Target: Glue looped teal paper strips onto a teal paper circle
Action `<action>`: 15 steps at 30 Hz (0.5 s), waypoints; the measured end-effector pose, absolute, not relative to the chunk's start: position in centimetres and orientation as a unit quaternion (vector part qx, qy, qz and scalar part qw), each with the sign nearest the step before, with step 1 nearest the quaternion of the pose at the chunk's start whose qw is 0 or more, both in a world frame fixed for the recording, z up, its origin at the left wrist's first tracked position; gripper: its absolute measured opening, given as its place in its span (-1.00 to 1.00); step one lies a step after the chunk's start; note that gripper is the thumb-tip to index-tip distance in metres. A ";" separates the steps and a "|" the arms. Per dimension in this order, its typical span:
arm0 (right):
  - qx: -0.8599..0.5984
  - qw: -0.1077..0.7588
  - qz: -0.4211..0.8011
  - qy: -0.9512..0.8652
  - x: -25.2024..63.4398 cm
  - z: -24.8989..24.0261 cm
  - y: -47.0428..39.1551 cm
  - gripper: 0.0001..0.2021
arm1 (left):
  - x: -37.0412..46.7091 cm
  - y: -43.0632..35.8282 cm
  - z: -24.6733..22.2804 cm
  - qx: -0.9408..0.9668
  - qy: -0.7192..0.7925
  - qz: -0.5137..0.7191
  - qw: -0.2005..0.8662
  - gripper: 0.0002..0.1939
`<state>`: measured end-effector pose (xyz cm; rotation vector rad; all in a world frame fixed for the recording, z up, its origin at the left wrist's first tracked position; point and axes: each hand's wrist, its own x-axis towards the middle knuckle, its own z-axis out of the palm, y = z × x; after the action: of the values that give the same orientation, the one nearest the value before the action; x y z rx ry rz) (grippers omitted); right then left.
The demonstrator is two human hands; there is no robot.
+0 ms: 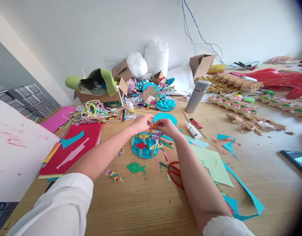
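Observation:
Both hands meet above a round blue paper model (144,152) that carries several paper fish on curled paper posts. My left hand (142,124) and my right hand (167,127) pinch a small orange-red paper fish (153,125) between them; fingers partly cover it. On the model sit a red fish (142,145), a purple spotted fish (157,135) and a yellow striped fish (154,147). Behind my right hand lies a blue paper disc (165,118). A green paper fish (136,167) rests flat on the table in front. Red-handled scissors (174,173) lie by my right forearm.
Nearby are a white glue bottle (193,130), a grey flask (197,97), light green paper (213,164) and blue offcuts (251,193). Red paper sheets (74,144) lie left, with colourful cords (93,110) behind. Paper dots (114,175) are scattered near the green fish.

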<state>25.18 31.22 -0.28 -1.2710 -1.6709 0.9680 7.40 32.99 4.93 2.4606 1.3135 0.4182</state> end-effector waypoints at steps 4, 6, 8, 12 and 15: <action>-0.504 0.402 0.383 -0.661 25.2 -0.2 31.2 -0.83 | 7.5 33.1 4.8 0.862 0.457 0.147 0.164 -0.41; -0.505 0.401 0.383 -0.661 25.2 -0.3 31.2 -0.83 | 7.5 33.1 4.8 0.862 0.456 0.147 0.166 -0.41; -0.507 0.401 0.383 -0.660 25.2 -0.4 31.2 -0.83 | 7.5 33.1 4.8 0.862 0.455 0.147 0.168 -0.41; -0.507 0.400 0.382 -0.661 25.2 -0.5 31.3 -0.83 | 7.5 33.0 4.9 0.861 0.455 0.149 0.171 -0.41; -0.507 0.400 0.381 -0.662 25.3 -0.5 31.3 -0.84 | 7.5 33.0 4.9 0.860 0.457 0.150 0.172 -0.42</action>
<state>25.27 31.35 -0.51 -1.2827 -1.6750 0.9642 7.50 32.96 4.94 2.4409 1.2965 0.4261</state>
